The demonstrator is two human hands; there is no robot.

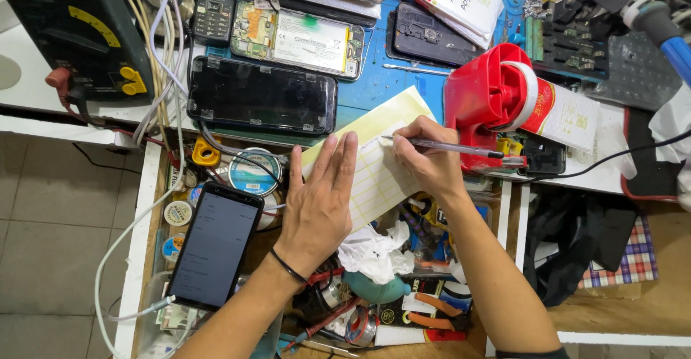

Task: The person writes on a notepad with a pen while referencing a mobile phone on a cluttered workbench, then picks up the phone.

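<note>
Writing on a pale yellow ruled sheet (374,159) — that is what the person's right hand (425,159) is at, its grip clenched around a clear pen (450,147) whose tip meets the paper near the sheet's far right part. Left hand (320,200) lies flat, palm down, fingers straight and together, pressing the sheet's near-left portion; its grip is released and grasps nothing. A dark band circles that wrist. The sheet lies tilted, half on the blue tabletop (374,89) and half over an open drawer crammed with tools.

Left of the flat hand, a black phone (214,245) with lit screen rests on the drawer's clutter — a white cable is plugged into its near end. Farther off, a larger dark phone (263,105) lies face up on the tabletop. Just right of the pen stands a red tape dispenser (497,94). Crumpled white tissue (374,249) sits near the sheet's near edge.
</note>
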